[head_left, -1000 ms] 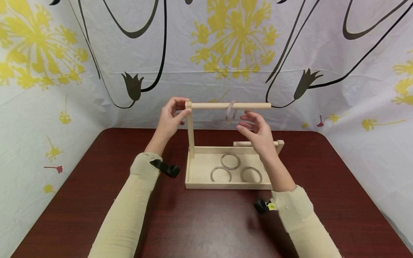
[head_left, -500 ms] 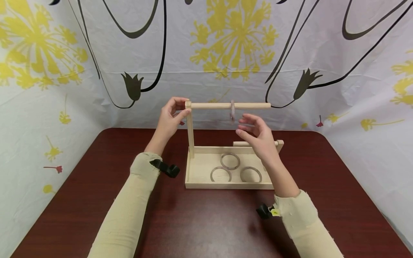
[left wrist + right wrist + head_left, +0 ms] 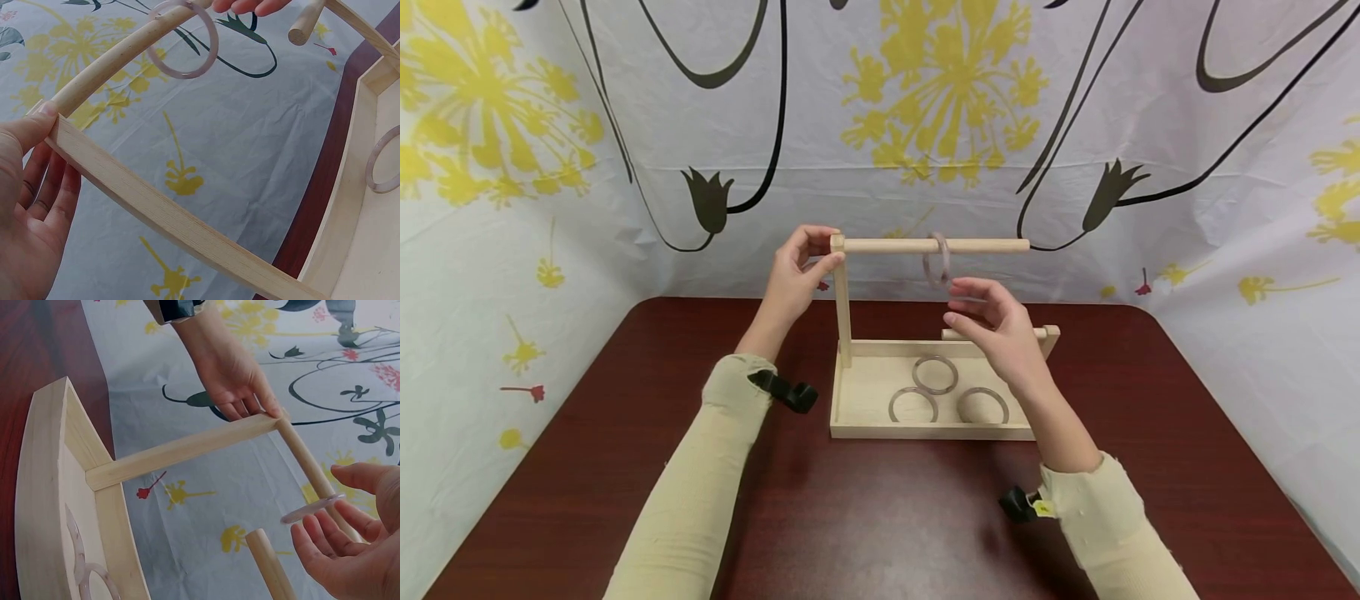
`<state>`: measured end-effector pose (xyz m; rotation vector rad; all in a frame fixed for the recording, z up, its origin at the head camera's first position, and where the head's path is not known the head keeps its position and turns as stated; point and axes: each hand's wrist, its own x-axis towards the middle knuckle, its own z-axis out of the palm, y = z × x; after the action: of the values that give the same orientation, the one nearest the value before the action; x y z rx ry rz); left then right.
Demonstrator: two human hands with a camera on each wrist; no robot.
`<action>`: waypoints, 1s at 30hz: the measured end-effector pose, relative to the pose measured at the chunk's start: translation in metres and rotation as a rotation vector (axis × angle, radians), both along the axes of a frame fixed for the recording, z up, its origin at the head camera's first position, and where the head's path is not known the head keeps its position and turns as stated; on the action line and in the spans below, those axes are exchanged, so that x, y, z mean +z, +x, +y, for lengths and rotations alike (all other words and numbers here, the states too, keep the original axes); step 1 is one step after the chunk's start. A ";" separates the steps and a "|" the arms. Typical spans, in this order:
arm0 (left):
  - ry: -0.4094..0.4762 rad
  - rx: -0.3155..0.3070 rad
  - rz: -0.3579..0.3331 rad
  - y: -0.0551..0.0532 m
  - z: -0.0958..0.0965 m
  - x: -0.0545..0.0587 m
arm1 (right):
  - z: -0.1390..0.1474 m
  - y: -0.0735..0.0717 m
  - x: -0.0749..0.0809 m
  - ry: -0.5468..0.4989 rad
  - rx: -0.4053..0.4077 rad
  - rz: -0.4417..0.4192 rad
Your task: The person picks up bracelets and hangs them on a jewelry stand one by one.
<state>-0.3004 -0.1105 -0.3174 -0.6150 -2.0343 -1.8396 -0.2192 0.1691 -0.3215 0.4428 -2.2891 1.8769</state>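
Left hand (image 3: 792,271) at 9 o'clock from the hanging ring (image 3: 946,262), pinching the top of the post (image 3: 844,308). Right hand (image 3: 1003,327) between 4 and 5 o'clock: fingers loosely bent, thumb well apart; contact with the ring, cannot tell. Ring hangs around the upper rod (image 3: 891,247), near mid-length. Tray (image 3: 925,432) at 6 o'clock.

Head view: lower dowel (image 3: 954,335) partly hidden (right hand (image 3: 1002,333) covers its middle).
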 end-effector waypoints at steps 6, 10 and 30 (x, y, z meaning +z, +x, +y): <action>-0.001 -0.002 0.005 0.000 0.000 0.000 | 0.000 0.003 -0.004 0.017 0.007 0.022; 0.004 -0.003 0.009 0.001 0.000 0.000 | 0.000 0.005 -0.007 0.013 0.021 0.014; -0.006 0.006 0.004 0.000 0.000 -0.001 | 0.003 0.013 -0.029 0.100 0.279 -0.004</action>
<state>-0.3002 -0.1104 -0.3179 -0.6133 -2.0370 -1.8281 -0.2061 0.1719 -0.3503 0.8110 -2.4395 1.8839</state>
